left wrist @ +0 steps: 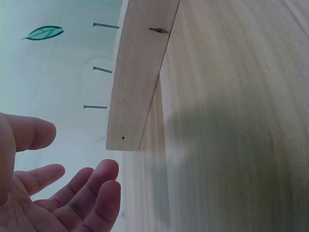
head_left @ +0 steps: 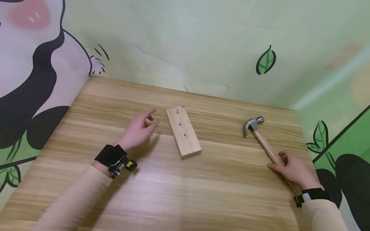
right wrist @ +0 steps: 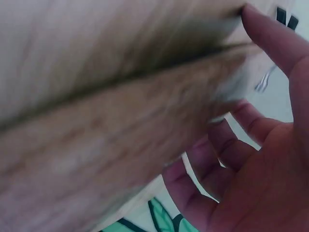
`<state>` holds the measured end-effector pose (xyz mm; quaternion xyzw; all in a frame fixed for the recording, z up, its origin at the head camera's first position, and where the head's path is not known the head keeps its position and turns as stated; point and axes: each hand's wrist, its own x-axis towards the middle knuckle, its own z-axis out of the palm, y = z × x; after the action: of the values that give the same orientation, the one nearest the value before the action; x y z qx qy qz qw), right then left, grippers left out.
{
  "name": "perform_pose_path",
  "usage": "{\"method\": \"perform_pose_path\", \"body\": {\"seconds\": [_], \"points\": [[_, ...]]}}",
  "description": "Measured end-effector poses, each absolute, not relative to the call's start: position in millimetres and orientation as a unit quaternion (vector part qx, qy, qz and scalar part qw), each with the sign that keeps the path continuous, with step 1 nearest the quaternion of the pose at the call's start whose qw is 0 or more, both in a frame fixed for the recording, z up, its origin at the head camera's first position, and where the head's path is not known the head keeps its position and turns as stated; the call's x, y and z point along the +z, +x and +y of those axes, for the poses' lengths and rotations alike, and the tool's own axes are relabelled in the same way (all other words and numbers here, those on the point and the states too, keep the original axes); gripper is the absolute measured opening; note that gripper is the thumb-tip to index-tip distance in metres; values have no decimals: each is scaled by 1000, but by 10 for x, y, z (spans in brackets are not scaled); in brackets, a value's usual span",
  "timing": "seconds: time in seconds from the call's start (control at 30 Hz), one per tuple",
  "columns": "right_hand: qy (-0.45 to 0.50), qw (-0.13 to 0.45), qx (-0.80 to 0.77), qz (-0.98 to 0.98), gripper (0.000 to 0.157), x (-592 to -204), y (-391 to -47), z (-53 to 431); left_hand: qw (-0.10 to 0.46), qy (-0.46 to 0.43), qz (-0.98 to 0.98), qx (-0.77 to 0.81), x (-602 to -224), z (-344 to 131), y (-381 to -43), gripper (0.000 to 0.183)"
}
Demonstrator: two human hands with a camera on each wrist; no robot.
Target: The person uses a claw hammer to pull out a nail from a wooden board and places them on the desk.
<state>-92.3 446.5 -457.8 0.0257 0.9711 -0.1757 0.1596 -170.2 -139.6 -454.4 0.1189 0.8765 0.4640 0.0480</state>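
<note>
A hammer (head_left: 267, 146) lies at the right of the table, its steel claw head (head_left: 252, 123) toward the wall. My right hand (head_left: 297, 170) reaches over its wooden handle (right wrist: 96, 140); the fingertips come up to one side, while the thumb stands off the other. Near the middle lies a wooden block (head_left: 185, 141) with three nails (head_left: 180, 124) standing part-way out of its top. Left of the block, my left hand (head_left: 137, 130) hovers with relaxed, spread fingers and holds nothing. In the left wrist view the nails (left wrist: 102, 70) show side-on, beyond the fingers.
The wood-grain table (head_left: 162, 195) ends against a pale green wall (head_left: 173, 41) at the back. Cartoon-printed panels (head_left: 72, 61) border it at left and right. Straps with small devices sit on both wrists.
</note>
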Motion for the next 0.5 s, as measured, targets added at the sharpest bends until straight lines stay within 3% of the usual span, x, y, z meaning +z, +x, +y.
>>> {"method": "perform_pose_path", "body": {"seconds": [0.23,0.5], "points": [[17,136,-154,979,56,-4574,-851,4338,40,125,877,462,-4496,-1386,-1706,60],[19,98,-135,986,59,-4419,-758,4218,28,133,870,474,-4433,-1359,-1652,59]]}}
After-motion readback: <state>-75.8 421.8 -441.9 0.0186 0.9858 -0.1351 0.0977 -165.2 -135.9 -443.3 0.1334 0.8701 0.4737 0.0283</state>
